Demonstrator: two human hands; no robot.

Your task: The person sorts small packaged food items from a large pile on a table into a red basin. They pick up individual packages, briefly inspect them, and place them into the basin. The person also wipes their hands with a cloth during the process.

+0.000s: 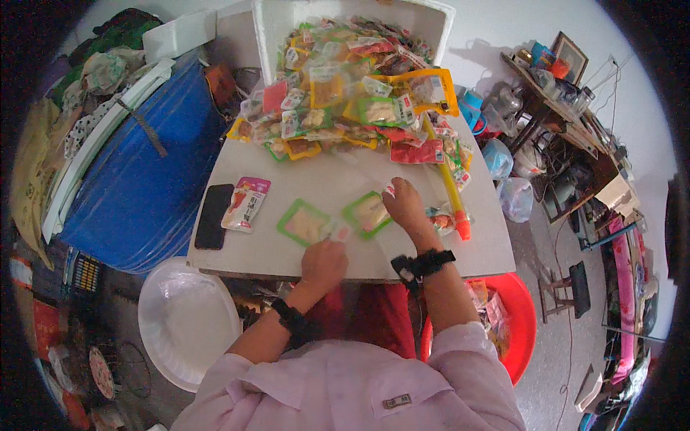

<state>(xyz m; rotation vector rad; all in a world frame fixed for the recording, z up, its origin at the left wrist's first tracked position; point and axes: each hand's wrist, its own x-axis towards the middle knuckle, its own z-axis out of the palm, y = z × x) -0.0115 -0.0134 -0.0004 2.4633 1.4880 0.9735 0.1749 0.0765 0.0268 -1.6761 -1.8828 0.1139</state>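
Near the table's front edge, my left hand [324, 264] has its fingertips on the end of a green-edged snack packet [305, 222], blurred by motion. My right hand [404, 202] pinches the upper corner of a second green-edged packet [368, 214] over the white tabletop [302, 178]. Both packets have clear middles with pale food inside. A black smartphone [214, 216] lies at the left beside a pink-and-white pouch [246, 204]. Right of my right hand are a small packet [442, 221] and a yellow tube with an orange tip [452, 196].
A large heap of small food packets [329, 118] spills from a white foam box [446, 32] at the far side. A white basin [188, 334] is below left, a red basin [525, 328] holding packets below right. A blue container [145, 161] stands left.
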